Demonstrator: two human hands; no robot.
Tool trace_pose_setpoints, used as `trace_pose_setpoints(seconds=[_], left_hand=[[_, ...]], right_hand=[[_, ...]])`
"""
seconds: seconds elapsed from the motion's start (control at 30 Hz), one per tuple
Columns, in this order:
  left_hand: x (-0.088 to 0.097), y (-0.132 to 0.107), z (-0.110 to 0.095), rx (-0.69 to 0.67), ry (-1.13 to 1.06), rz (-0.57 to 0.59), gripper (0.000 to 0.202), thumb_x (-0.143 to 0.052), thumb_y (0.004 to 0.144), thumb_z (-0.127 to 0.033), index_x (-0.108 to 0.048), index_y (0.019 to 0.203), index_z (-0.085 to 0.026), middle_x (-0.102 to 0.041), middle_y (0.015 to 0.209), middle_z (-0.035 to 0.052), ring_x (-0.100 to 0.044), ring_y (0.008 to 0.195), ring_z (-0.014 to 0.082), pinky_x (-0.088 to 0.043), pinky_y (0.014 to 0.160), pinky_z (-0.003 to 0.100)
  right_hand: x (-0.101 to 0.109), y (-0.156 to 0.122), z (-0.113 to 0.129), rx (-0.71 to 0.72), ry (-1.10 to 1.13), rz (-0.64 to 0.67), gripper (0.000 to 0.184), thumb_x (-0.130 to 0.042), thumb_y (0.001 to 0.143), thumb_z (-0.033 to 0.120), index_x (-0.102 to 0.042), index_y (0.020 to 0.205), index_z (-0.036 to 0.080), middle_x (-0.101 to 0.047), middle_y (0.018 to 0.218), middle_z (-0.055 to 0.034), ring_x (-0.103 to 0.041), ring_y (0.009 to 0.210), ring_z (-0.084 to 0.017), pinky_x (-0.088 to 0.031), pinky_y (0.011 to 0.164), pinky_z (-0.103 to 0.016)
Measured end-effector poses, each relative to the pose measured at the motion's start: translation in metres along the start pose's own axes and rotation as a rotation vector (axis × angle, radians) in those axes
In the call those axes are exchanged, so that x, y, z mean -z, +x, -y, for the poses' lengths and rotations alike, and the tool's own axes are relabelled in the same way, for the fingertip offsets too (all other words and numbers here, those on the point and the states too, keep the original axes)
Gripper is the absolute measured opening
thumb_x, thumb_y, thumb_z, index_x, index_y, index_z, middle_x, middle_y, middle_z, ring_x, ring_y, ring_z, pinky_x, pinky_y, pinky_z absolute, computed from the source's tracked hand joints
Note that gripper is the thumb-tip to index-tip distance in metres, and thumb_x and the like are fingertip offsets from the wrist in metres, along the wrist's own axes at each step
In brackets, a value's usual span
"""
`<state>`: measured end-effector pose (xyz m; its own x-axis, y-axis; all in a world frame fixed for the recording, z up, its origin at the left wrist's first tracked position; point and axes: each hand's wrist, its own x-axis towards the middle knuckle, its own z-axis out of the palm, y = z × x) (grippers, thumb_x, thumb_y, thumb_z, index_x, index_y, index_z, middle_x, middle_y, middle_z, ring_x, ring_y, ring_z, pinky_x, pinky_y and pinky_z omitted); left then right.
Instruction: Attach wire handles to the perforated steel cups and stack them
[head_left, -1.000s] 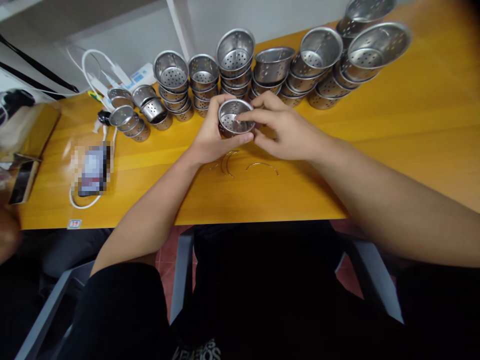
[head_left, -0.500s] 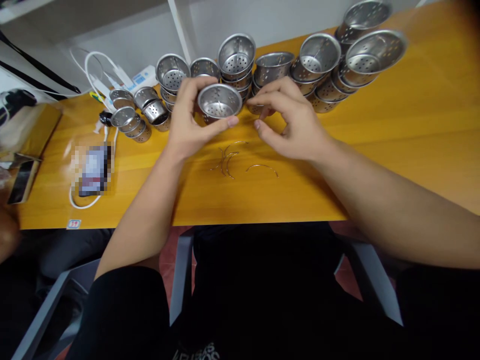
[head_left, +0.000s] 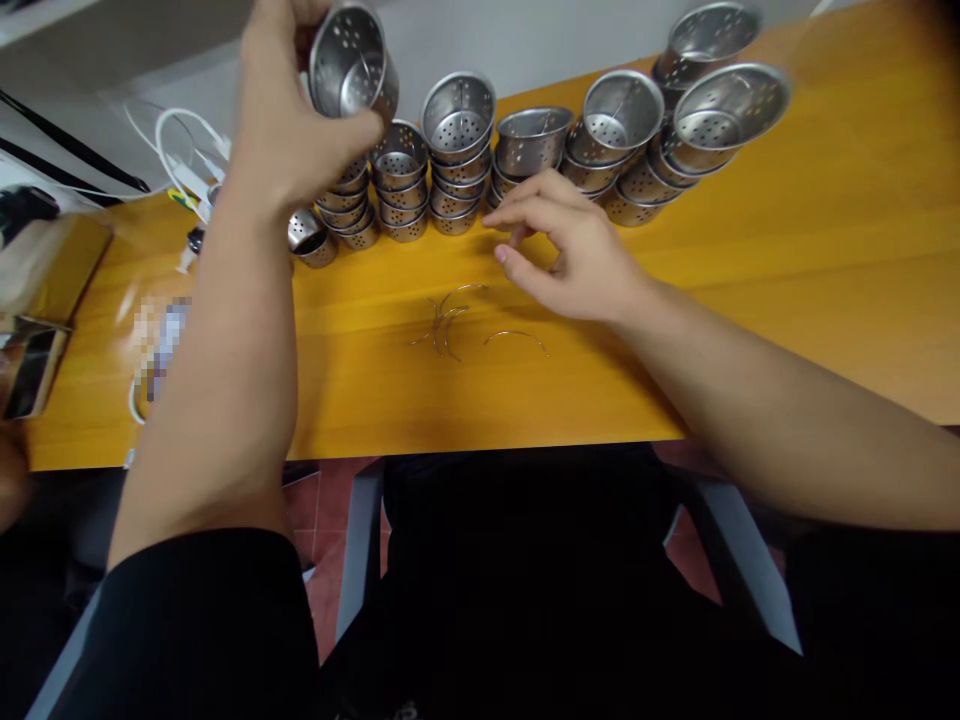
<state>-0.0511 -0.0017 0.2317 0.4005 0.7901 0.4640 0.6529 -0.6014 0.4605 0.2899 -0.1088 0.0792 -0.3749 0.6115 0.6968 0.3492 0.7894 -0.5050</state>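
Note:
My left hand [head_left: 289, 120] is raised high at the upper left, its fingers wrapped round a small perforated steel strainer cup [head_left: 352, 65] tilted on its side above the left stacks. My right hand [head_left: 574, 250] hovers low over the orange table [head_left: 787, 290], fingers loosely curled and apart, holding nothing, just in front of the row of stacked strainer cups [head_left: 457, 140]. Several thin curved wire handles [head_left: 450, 320] lie loose on the table below my right hand.
More stacked cups [head_left: 697, 110] lean at the back right. A loose cup [head_left: 307, 235] lies beside my left forearm. White cables [head_left: 176, 150] and a blurred-out object [head_left: 161, 345] sit at the left. A chair frame [head_left: 360, 540] shows under the table edge.
My left hand lifted the strainer cup up and to the left, from in front of the stacks to above them. My right hand let go of it and stayed over the table.

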Motion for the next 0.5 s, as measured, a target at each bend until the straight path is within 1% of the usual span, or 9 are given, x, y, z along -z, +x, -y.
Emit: trace_pose_setpoints(seconds=[0.03, 0.07, 0.1, 0.17, 0.23, 0.37, 0.43, 0.5], left_hand=[[0.003, 0.001, -0.013, 0.057, 0.104, -0.032, 0.088, -0.092, 0.086, -0.002, -0.063, 0.169, 0.006, -0.077, 0.172, 0.0226, -0.075, 0.157, 0.0346, -0.059, 0.141, 0.052], [0.006, 0.002, -0.025, 0.089, 0.185, 0.013, 0.089, -0.091, 0.084, 0.006, -0.067, 0.170, 0.008, -0.081, 0.169, 0.0227, -0.079, 0.156, 0.0356, -0.062, 0.139, 0.052], [0.007, 0.003, -0.034, 0.112, 0.256, 0.058, 0.087, -0.094, 0.086, 0.007, -0.071, 0.170, 0.005, -0.082, 0.170, 0.0222, -0.080, 0.158, 0.0373, -0.063, 0.140, 0.054], [0.007, 0.006, -0.046, 0.117, 0.330, 0.139, 0.088, -0.099, 0.092, 0.003, -0.072, 0.176, 0.000, -0.081, 0.175, 0.0235, -0.079, 0.165, 0.0425, -0.061, 0.145, 0.061], [0.004, 0.009, -0.049, 0.108, 0.342, 0.157, 0.087, -0.101, 0.094, 0.001, -0.072, 0.176, 0.000, -0.082, 0.175, 0.0266, -0.080, 0.166, 0.0478, -0.061, 0.145, 0.067], [-0.002, 0.012, -0.053, 0.152, 0.357, 0.185, 0.085, -0.100, 0.096, 0.001, -0.073, 0.177, 0.003, -0.082, 0.175, 0.0317, -0.080, 0.169, 0.0554, -0.062, 0.146, 0.070], [-0.004, 0.014, -0.054, 0.193, 0.392, 0.210, 0.088, -0.099, 0.095, 0.003, -0.072, 0.179, 0.000, -0.082, 0.175, 0.0299, -0.079, 0.170, 0.0547, -0.062, 0.148, 0.070], [-0.006, 0.016, -0.053, 0.223, 0.405, 0.244, 0.094, -0.099, 0.092, 0.002, -0.072, 0.182, -0.005, -0.082, 0.178, 0.0257, -0.078, 0.172, 0.0519, -0.060, 0.151, 0.071]], right_hand=[[0.001, 0.000, 0.001, -0.024, 0.001, 0.008, 0.053, -0.082, 0.122, 0.078, -0.089, 0.155, 0.037, -0.084, 0.147, -0.0148, -0.083, 0.119, -0.040, -0.076, 0.120, -0.071], [0.001, 0.000, 0.002, -0.041, 0.001, 0.014, 0.054, -0.085, 0.120, 0.079, -0.089, 0.154, 0.037, -0.084, 0.146, -0.0149, -0.083, 0.121, -0.041, -0.076, 0.123, -0.071], [0.002, 0.000, 0.003, -0.051, 0.000, 0.018, 0.054, -0.086, 0.119, 0.079, -0.090, 0.153, 0.036, -0.085, 0.145, -0.0150, -0.084, 0.122, -0.041, -0.075, 0.125, -0.071], [0.002, 0.001, 0.005, -0.045, -0.010, 0.026, 0.052, -0.085, 0.120, 0.077, -0.091, 0.151, 0.036, -0.085, 0.143, -0.0147, -0.085, 0.119, -0.041, -0.074, 0.127, -0.071], [0.002, 0.001, 0.006, -0.041, -0.019, 0.032, 0.050, -0.082, 0.122, 0.076, -0.092, 0.149, 0.035, -0.086, 0.142, -0.0143, -0.085, 0.115, -0.039, -0.074, 0.127, -0.070], [0.001, 0.001, 0.006, -0.034, -0.003, 0.032, 0.049, -0.077, 0.125, 0.075, -0.091, 0.147, 0.033, -0.086, 0.139, -0.0140, -0.084, 0.110, -0.036, -0.074, 0.123, -0.065], [0.001, 0.001, 0.008, -0.039, 0.011, 0.034, 0.049, -0.078, 0.124, 0.076, -0.091, 0.145, 0.034, -0.086, 0.137, -0.0137, -0.084, 0.109, -0.036, -0.074, 0.121, -0.063], [0.001, 0.002, 0.011, -0.073, 0.017, 0.039, 0.050, -0.083, 0.121, 0.078, -0.091, 0.143, 0.034, -0.086, 0.138, -0.0137, -0.084, 0.112, -0.037, -0.074, 0.120, -0.063]])
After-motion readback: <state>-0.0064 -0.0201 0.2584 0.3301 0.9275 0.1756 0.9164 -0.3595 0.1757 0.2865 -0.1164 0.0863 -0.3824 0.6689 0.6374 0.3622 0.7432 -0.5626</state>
